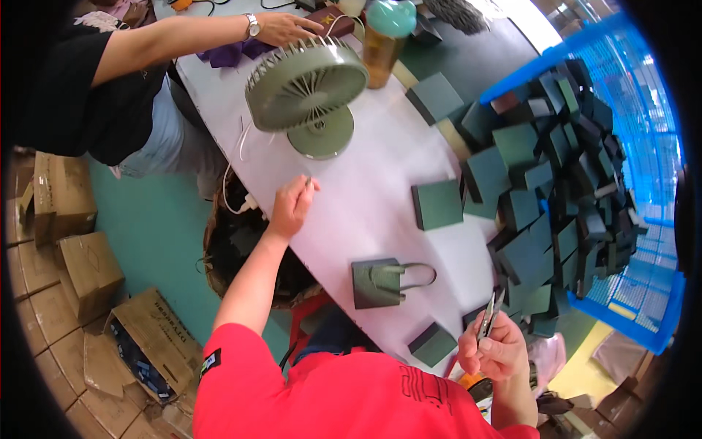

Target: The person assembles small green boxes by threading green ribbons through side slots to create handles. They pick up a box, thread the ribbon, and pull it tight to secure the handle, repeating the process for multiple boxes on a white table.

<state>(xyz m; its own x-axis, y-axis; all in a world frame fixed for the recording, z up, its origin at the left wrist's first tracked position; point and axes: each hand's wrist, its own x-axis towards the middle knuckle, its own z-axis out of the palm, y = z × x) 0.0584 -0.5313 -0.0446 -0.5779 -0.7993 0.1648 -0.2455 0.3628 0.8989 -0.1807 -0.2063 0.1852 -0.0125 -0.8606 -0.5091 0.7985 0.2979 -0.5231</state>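
My left hand (292,207) is over the table's near left edge, close to the green fan, with its fingers pinched together. Something tiny shows at the fingertips, too small to name. In my right hand (497,347), at the lower right, are small metal snips (489,316) with the pointed ends upward. Between my hands a dark green box-shaped piece (374,284) with a loop strap lies on the white table (365,197). Closer to my right hand is another dark green box (432,344). A further green box (437,205) sits beyond them.
A green desk fan (307,88) stands at the far side beside a bottle with a teal lid (390,29). Many dark green boxes (523,252) spill from a blue plastic basket (636,278) on the right. Across the table, another person's arm (175,44) reaches in. Cardboard boxes (157,340) fill the lower left.
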